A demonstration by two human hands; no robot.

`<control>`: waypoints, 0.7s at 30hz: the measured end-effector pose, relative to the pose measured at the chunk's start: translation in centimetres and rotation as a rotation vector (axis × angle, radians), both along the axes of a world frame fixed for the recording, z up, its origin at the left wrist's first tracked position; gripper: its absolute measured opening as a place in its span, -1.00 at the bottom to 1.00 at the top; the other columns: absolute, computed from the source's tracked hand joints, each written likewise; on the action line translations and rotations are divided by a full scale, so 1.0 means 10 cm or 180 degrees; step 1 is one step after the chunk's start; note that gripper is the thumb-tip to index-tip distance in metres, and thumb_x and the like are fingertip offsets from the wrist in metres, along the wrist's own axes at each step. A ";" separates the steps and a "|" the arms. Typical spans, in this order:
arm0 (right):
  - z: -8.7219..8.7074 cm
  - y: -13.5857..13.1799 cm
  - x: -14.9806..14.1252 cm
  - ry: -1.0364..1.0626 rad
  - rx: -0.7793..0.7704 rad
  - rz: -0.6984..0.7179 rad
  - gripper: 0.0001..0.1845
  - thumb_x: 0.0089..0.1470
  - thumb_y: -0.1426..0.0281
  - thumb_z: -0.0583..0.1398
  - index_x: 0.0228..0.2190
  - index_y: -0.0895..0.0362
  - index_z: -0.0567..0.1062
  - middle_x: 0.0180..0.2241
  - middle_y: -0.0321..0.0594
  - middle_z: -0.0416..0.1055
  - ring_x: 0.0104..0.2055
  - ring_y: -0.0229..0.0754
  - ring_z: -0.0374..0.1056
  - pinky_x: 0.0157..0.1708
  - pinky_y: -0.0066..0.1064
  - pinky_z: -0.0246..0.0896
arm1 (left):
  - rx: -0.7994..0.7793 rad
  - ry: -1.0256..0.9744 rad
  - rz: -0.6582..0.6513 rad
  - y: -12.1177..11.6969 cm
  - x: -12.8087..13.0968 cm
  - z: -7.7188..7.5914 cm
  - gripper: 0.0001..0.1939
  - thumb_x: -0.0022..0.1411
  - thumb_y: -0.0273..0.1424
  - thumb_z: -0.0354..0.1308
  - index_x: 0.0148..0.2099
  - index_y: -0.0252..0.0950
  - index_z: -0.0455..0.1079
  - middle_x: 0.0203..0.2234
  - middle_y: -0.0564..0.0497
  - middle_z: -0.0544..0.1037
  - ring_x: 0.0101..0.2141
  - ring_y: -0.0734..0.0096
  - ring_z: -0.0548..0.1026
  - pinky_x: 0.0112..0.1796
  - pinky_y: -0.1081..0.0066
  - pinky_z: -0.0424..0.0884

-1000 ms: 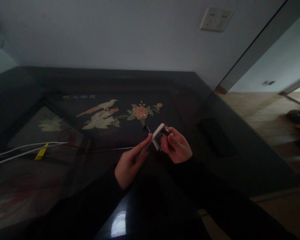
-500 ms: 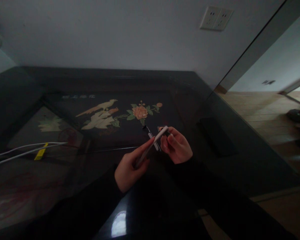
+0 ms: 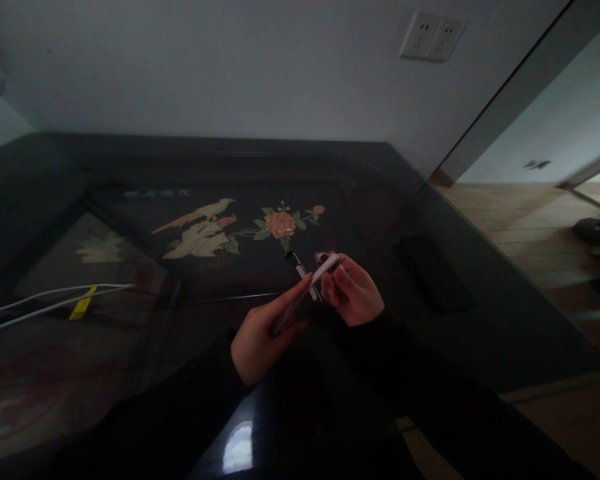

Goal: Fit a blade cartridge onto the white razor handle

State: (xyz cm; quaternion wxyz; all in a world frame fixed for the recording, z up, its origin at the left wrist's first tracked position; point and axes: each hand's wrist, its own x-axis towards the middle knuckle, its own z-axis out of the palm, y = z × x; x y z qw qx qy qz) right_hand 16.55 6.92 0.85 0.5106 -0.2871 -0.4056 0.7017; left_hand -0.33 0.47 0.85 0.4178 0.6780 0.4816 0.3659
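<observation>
My left hand (image 3: 265,337) is closed around a thin white flat stick-like object (image 3: 310,287), which points up and to the right. My right hand (image 3: 353,293) is closed too, pinching a small dark item (image 3: 331,261) at the white object's upper tip. Both hands hover over a black glass-topped table (image 3: 105,373) with a bird-and-flower inlay (image 3: 215,230). A small black-and-white object (image 3: 300,270) lies on the table just behind the hands. What the dark item is cannot be made out in the dim light.
Two white cables with a yellow tag (image 3: 83,303) run in from the left edge. A flat dark rectangle (image 3: 427,280) lies on the table to the right. A double wall socket (image 3: 433,37) sits high on the wall. Wooden floor (image 3: 535,227) opens at right.
The white object's tip has tilted lower and further right, reaching my right hand's fingers. Both hands stayed nearly in place.
</observation>
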 end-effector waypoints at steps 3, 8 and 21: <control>0.00 0.00 0.00 0.0000 -0.0015 -0.0004 -0.51 -0.19 0.10 0.38 -0.28 0.14 0.44 -0.70 -0.48 0.26 -0.73 -0.43 0.06 -0.73 -0.52 -0.13 | 0.0089 0.0055 -0.0029 0.00 0.00 -0.01 -0.35 0.17 -0.49 0.10 0.32 -0.30 0.12 -0.59 0.18 0.23 -0.57 0.56 0.16 -0.50 0.58 0.19; 0.02 0.00 0.00 0.0007 -0.0100 0.0013 -0.49 -0.21 0.10 0.39 -0.27 0.14 0.44 -0.69 -0.47 0.28 -0.72 -0.44 0.09 -0.73 -0.54 -0.10 | 0.0187 0.0162 -0.0106 0.00 -0.01 -0.01 -0.36 0.18 -0.50 0.09 0.31 -0.32 0.12 -0.57 0.18 0.26 -0.56 0.58 0.19 -0.48 0.59 0.21; 0.01 0.00 -0.01 0.0025 0.0082 0.0071 -0.53 -0.17 0.12 0.38 -0.33 0.12 0.36 -0.71 -0.50 0.27 -0.74 -0.43 0.05 -0.74 -0.54 -0.13 | 0.0175 0.0199 0.0130 0.02 -0.03 -0.04 -0.42 0.24 -0.46 0.06 0.30 -0.21 0.15 -0.09 -0.01 0.56 -0.33 0.45 0.51 -0.25 0.49 0.43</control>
